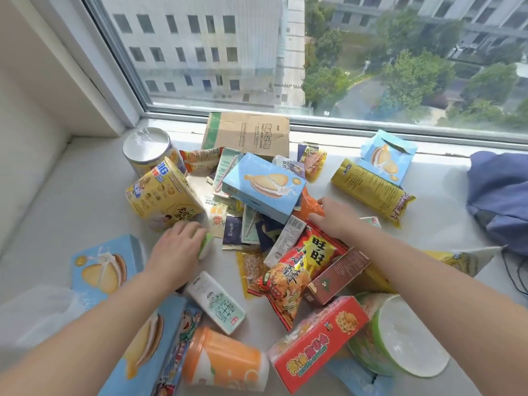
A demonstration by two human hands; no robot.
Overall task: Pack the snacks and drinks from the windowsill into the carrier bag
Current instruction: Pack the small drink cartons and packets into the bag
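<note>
Left hand point(177, 247) curls over green-white item point(206, 245) — right hand point(334, 215) maybe touching orange packet point(311, 206)

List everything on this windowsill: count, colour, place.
biscuit boxes: at least four, light blue, pile top, back right, left
noodle tub: one, yellow, left
can: one, silver-topped, back left
cardboard box: one, brown, by window
snack bag: one, red, middle
carton: one, red, front
cup: one, orange, front
bowl: one, green, front right
cloth bag: one, blue, far right
plastic bag: one, whitish, front left
left hand: one, gripping green-white pack
right hand: one, on the pile
</note>
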